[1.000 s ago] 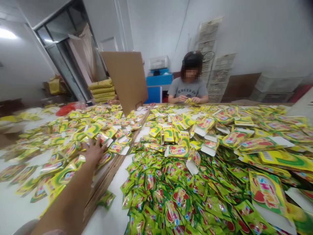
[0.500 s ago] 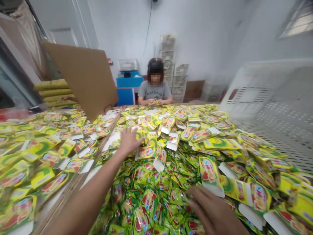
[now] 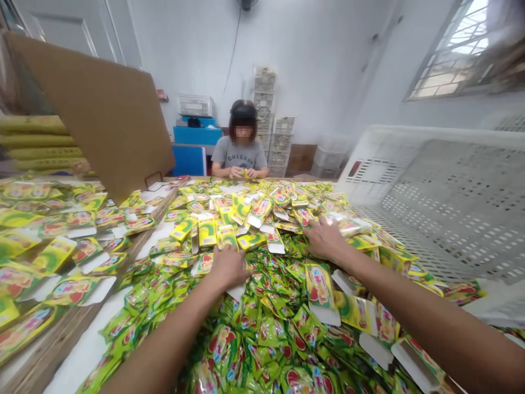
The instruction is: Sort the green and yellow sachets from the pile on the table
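Observation:
A big heap of small green and yellow snack packets (image 3: 262, 328) covers the table in front of me. Beyond it lie larger carded packets (image 3: 229, 224) with white card backs. My left hand (image 3: 227, 265) rests on the heap near its middle, fingers curled down on a carded packet whose white edge (image 3: 237, 293) shows beneath it. My right hand (image 3: 326, 241) reaches further out to the right, lying palm down with fingers spread over the carded packets. Both forearms stretch in from the bottom edge.
A white perforated plastic crate (image 3: 430, 202) stands tilted at the right. A brown cardboard sheet (image 3: 94, 115) leans at the left, above a wooden board (image 3: 53, 334) spread with carded packets. A person in a grey shirt (image 3: 241, 156) sits across the table handling packets. Yellow sacks (image 3: 36, 142) are stacked far left.
My view has swung from the left board to the central heap. My left hand moved from the board to the heap's middle, and my right hand came in and reached forward onto the carded packets.

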Demonstrator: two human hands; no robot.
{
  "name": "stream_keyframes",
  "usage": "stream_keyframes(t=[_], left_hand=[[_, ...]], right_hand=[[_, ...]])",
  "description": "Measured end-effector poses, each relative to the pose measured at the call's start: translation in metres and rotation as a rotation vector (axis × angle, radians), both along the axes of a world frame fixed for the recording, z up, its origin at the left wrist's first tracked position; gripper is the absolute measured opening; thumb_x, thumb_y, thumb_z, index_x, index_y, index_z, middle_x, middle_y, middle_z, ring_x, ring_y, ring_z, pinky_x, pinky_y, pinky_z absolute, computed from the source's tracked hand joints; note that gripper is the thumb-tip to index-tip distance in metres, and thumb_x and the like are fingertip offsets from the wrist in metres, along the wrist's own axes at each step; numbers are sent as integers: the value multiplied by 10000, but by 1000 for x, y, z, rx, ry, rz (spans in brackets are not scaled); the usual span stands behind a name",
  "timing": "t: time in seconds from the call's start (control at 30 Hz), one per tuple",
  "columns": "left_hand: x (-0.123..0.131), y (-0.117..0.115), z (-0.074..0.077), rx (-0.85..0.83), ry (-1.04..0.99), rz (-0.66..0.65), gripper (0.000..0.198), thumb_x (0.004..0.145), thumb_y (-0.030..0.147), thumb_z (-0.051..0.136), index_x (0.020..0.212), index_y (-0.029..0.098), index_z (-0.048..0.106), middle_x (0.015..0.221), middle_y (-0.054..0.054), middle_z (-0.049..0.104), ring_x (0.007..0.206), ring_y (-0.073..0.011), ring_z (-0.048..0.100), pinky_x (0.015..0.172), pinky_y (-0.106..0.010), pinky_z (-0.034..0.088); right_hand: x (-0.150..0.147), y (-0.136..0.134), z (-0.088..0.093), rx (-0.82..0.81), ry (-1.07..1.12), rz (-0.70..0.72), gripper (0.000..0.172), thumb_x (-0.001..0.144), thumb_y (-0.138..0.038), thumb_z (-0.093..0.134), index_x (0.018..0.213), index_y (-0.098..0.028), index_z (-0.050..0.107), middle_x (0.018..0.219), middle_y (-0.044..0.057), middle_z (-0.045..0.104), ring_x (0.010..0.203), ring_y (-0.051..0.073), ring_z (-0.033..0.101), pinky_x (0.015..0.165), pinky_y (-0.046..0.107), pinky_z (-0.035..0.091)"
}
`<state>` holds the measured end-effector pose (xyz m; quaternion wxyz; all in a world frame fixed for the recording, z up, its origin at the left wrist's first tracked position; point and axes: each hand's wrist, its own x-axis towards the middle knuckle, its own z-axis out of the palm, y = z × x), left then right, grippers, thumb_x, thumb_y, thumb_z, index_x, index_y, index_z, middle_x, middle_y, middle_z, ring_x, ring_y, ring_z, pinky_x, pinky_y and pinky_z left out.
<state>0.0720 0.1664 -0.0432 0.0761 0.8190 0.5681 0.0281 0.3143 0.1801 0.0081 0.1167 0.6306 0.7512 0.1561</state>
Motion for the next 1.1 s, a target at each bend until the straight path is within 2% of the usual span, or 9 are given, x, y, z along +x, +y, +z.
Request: stream_keyframes(t=[0.2,0.33,0.4,0.5,0.63,0.8,0.9,1.0,1.1], left_hand=[[6,-9,9,-50,52,14,421,684,370,558,1035,152,639,1045,-175,620,1057,-339,506,889,-474,376],[5,-18,7,-39,46,-15,391,672,283,531,1029,169,645,988,-159,631,972,-319,554,840,-413,401],[4,-25,3,-5,45,-26,406,686,265,497,1059,178,633,1002,-149,626,970,-306,557,856,-410,387],[4,-34,-1,43,62,-19,444,715,271,454,1124,180,602,1087,-145,601,1040,-300,527,921,-430,336],[5,-44,-2,37,102,51,442,733,292,436,1128,177,596,1113,-141,596,1084,-307,498,933,-465,307],[-4,-53,4,126,155,114,393,748,302,431,1059,148,613,1053,-142,607,1028,-310,516,902,-465,321],[-18,-61,11,180,202,121,345,752,274,430,996,142,636,1030,-144,615,1025,-313,511,894,-451,332],[-36,-69,15,211,237,121,345,751,254,443,1011,153,646,1072,-145,609,1093,-326,473,926,-484,309],[-50,-78,15,259,283,161,378,740,220,467,1069,176,647,1211,-141,556,1215,-366,368,984,-555,221]], right_hand=[[31,-45,7,-7,85,103,232,815,-250,479,997,-180,606,1040,114,601,1028,270,477,855,403,320],[25,-58,7,-89,208,115,351,897,-445,364,1004,-187,577,930,90,649,897,240,565,764,337,364],[20,-48,10,-55,245,12,495,899,-549,271,1023,-179,575,924,112,653,862,247,591,710,318,380],[13,-18,12,55,200,-206,615,880,-604,240,1137,-139,550,1058,183,619,1010,309,551,789,372,377],[-15,10,-2,-141,257,-387,824,752,-727,393,1344,-155,382,1270,225,492,1193,376,409,884,461,343],[-80,-18,-29,-322,638,-94,749,762,-700,401,1355,-247,348,1359,144,429,1225,345,402,928,469,357],[-109,-42,-32,-381,731,109,600,821,-591,413,1305,-237,405,1273,126,519,1144,296,498,875,400,416],[-111,-45,-28,-358,602,66,441,876,-462,385,1236,-219,465,1121,109,618,991,249,591,813,363,439],[-89,-28,-25,-334,446,-30,494,841,-485,446,1189,-143,524,1140,184,595,1103,346,504,906,490,340]])
